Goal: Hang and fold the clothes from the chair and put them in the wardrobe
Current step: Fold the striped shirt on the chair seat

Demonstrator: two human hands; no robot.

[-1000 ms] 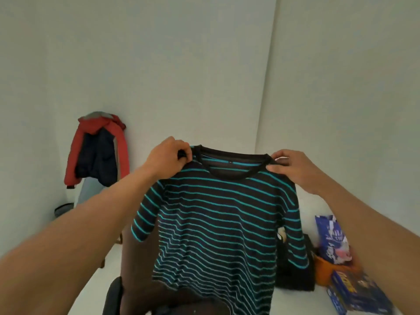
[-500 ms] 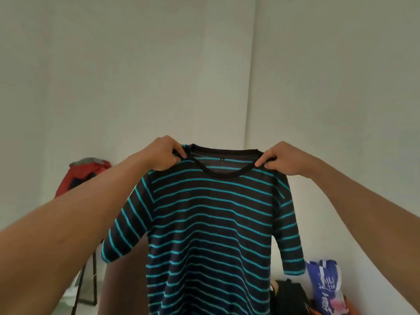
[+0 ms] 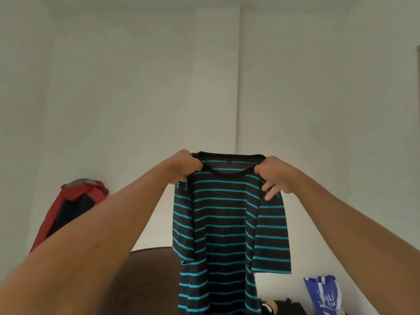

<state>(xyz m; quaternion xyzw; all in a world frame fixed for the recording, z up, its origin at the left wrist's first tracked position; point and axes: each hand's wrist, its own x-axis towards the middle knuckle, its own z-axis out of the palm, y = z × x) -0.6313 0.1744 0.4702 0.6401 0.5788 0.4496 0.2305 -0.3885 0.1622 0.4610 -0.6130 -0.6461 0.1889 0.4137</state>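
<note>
In front of the white wall corner, held up at arm's length: dark striped T-shirt (image 3: 227, 223), hanging free, sleeves drooping down both sides. Left hand (image 3: 185, 167) clamped on the shoulder seam beside the collar. Right hand (image 3: 272, 173) pinching the other shoulder, lower fingers loose. Below the shirt, brown chair back (image 3: 147, 280). Far left, red jacket (image 3: 77, 201) hanging. Bottom right, blue bag (image 3: 322, 294).

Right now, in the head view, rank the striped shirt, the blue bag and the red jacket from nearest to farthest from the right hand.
1. The shirt: centre, pinched at its collar by the right hand.
2. The bag: low on the right, below that hand.
3. The jacket: far left, against the wall.
</note>
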